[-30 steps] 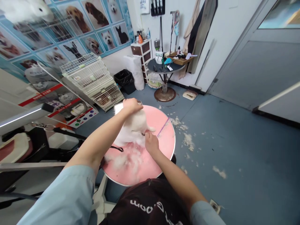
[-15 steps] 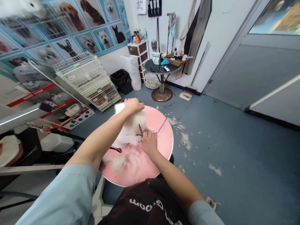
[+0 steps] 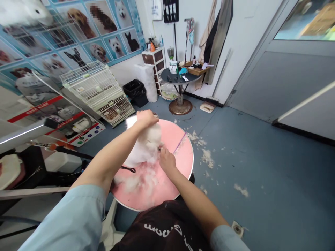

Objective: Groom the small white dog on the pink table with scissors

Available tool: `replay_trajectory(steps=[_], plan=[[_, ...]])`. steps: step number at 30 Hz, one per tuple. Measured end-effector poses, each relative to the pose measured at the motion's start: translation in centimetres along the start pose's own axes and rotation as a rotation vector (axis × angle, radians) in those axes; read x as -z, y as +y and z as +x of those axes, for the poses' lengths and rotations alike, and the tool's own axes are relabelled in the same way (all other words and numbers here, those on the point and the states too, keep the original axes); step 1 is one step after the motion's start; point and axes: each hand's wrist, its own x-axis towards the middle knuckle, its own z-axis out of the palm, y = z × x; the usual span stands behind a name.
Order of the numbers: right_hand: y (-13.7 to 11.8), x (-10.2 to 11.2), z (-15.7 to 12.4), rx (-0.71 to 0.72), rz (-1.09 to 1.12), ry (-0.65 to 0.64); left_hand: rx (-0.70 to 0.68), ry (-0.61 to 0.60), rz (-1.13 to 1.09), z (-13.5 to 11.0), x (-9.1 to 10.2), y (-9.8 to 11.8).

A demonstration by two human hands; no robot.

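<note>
A small white fluffy dog (image 3: pixel 145 148) stands on a round pink grooming table (image 3: pixel 180 164). My left hand (image 3: pixel 147 117) is closed over the top of the dog's head. My right hand (image 3: pixel 166 161) is closed on a pair of scissors (image 3: pixel 159 149), whose blades are buried in the fur on the dog's right side. A purple comb (image 3: pixel 180 143) lies on the table just right of my right hand. Cut white fur (image 3: pixel 141 177) is piled on the table near me. A black leash (image 3: pixel 127 169) runs from the dog toward the left.
Clumps of fur (image 3: pixel 206 155) lie on the blue floor right of the table. White wire cages (image 3: pixel 96 90) lean against the left wall. A black round table (image 3: pixel 180 78) with tools, a black bin (image 3: pixel 136 91) and a drawer unit (image 3: pixel 154 61) stand at the back.
The scissor blades, visible and pointing up half a second ago, have sunk into the fur. My right hand shifted slightly. My left hand has stayed on the dog's head.
</note>
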Motion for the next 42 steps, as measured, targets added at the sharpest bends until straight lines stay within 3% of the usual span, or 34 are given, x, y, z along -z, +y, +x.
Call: replay_trajectory(steps=[4,10,13,17,20,23,27,30,32,36,38,40,42], plan=[[-0.3,0.8,0.0,0.009,0.013,0.053,0.028,-0.010,0.007,0.5,0.0,-0.9],[-0.9,1.3,1.0,0.000,0.064,-0.040,0.175,-0.081,-0.113,1.1,0.6,-2.4],[-0.9,0.4,0.6,0.011,0.086,-0.002,0.175,-0.081,-0.129,1.2,0.7,-2.3],[-0.8,-1.7,-1.7,0.007,0.155,-0.116,0.151,-0.056,-0.099,1.2,0.4,-1.8],[-0.9,-2.8,-2.6,0.010,0.147,-0.085,0.145,-0.055,-0.093,1.5,0.3,-1.6],[-1.3,-3.2,-1.6,-0.034,0.134,0.002,0.145,-0.057,-0.088,1.6,0.4,-1.4],[-1.0,-3.9,-0.1,-0.041,0.212,0.000,0.150,-0.063,-0.081,1.6,0.6,-1.2],[-0.3,-5.4,-1.4,-0.078,0.414,-0.009,0.156,-0.069,-0.086,1.5,0.7,-1.2],[0.1,-6.5,-3.1,-0.116,0.700,-0.037,0.161,-0.072,-0.092,1.5,0.6,-1.4],[-0.2,-8.4,-6.1,-0.250,1.363,-0.284,0.163,-0.068,-0.107,1.6,0.6,-1.7],[-0.9,-8.8,-6.9,-0.391,1.472,-0.383,0.168,-0.057,-0.115,1.5,0.7,-1.7],[-2.1,-8.8,-7.3,-0.556,1.514,-0.396,0.177,-0.052,-0.121,1.3,0.9,-1.8],[-3.5,-8.5,-7.2,-0.627,1.611,-0.416,0.183,-0.048,-0.120,0.9,1.1,-1.9]])
